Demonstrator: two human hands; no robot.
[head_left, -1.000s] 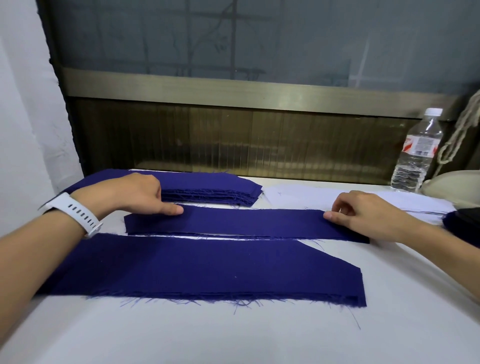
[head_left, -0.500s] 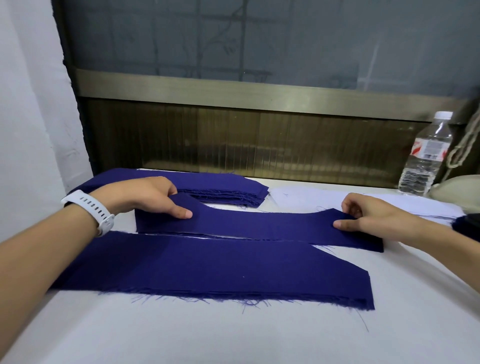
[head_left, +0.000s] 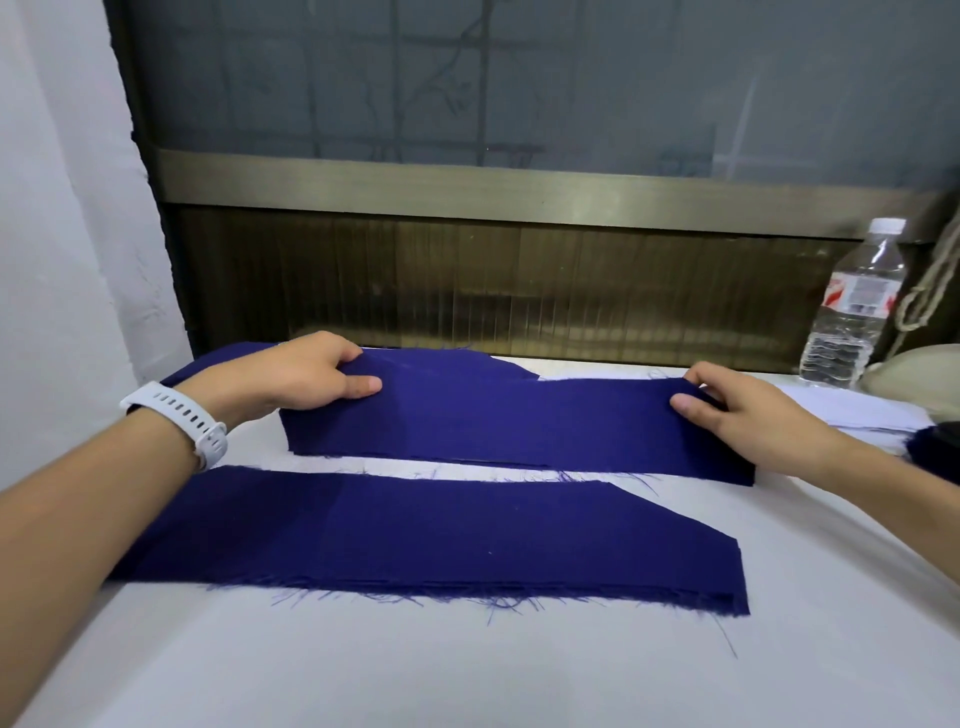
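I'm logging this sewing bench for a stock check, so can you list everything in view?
middle blue strip: 1, dark blue, table centre, pinched at both ends
near blue stack: 1, dark blue, frayed, front of table
far blue stack: 1, dark blue, back left, partly hidden
water bottle: 1, clear with white cap, far right
white sheets: count unclear, white, right of the strip
rope: 1, beige, right edge
table: 1, white, beneath everything
watch: 1, white, left wrist
left hand: 1, pinches the strip's left end
right hand: 1, pinches the strip's right end
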